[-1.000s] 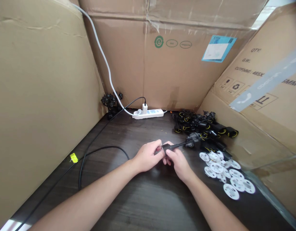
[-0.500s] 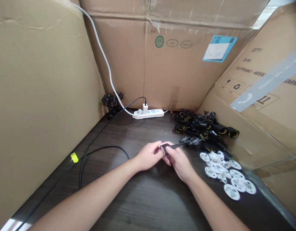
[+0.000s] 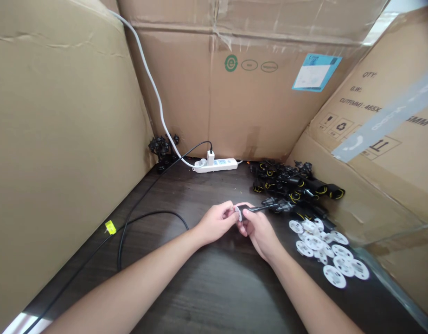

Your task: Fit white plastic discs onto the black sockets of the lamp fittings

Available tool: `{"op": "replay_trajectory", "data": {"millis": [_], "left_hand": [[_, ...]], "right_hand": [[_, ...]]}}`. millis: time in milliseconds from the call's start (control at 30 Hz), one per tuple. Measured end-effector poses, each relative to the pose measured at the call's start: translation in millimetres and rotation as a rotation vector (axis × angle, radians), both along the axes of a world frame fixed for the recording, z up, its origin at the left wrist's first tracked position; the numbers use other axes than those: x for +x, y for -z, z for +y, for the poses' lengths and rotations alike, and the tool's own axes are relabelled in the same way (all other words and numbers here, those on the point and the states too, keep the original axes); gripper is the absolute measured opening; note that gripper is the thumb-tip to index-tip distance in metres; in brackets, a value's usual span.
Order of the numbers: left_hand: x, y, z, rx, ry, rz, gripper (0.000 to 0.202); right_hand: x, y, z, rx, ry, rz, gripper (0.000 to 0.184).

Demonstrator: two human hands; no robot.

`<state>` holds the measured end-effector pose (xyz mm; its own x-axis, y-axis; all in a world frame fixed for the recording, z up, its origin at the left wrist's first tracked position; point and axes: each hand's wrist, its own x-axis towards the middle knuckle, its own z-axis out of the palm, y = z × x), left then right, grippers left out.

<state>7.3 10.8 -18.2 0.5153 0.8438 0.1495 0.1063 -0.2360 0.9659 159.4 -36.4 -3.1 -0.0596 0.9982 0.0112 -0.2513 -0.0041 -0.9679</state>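
1. Two bare hands are at work over the table: the left hand point(image 3: 216, 223) and the right hand point(image 3: 259, 229) meet near the middle of the dark wood-grain table point(image 3: 214, 283).
2. Grip state: both hands are closed, fingers together. The left fingertips point(image 3: 230, 211) pinch a thin round white label point(image 3: 238, 214), which stands on edge and is partly hidden. The right grip is clamped on a small black plug point(image 3: 244, 207), mostly covered by the fingers.
3. A thin black cord point(image 3: 258, 208) runs right from the hands to a ribbed black connector point(image 3: 277, 205), at the edge of the pile below.
4. Right of the hands lies a heap of black cords with yellow markings point(image 3: 290, 181), glossy and tangled.
5. Below that heap, many flat round white labels point(image 3: 320, 250) with dark print lie overlapping on the table.
6. At the back, a white power strip point(image 3: 215, 165) carries a white charger point(image 3: 210, 157) and lies against a corrugated cardboard wall point(image 3: 186, 93).
7. A loose black cable point(image 3: 147, 214) with a yellow tag point(image 3: 110, 227) curves across the table's left side, clear of both hands.
8. Nothing stands between the hands and the heap.
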Motion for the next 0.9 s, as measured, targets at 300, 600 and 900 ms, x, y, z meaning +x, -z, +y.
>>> {"op": "replay_trajectory", "data": {"millis": [300, 600, 900], "left_hand": [[4.9, -14.9, 9.3, -0.365, -0.034, -0.262, 0.033], [-23.1, -22.8, 42.8, -0.568, 0.012, -0.389, 0.037], [-27.4, -11.0, 54.3, -0.580, 0.055, -0.428, 0.050]], "right_hand": [[-8.2, 9.6, 14.6, 0.218, 0.249, -0.362, 0.028], [-12.8, 13.4, 57.1, 0.562, 0.327, -0.738, 0.029], [-8.7, 6.7, 70.7, 0.605, 0.203, -0.850, 0.029]]}}
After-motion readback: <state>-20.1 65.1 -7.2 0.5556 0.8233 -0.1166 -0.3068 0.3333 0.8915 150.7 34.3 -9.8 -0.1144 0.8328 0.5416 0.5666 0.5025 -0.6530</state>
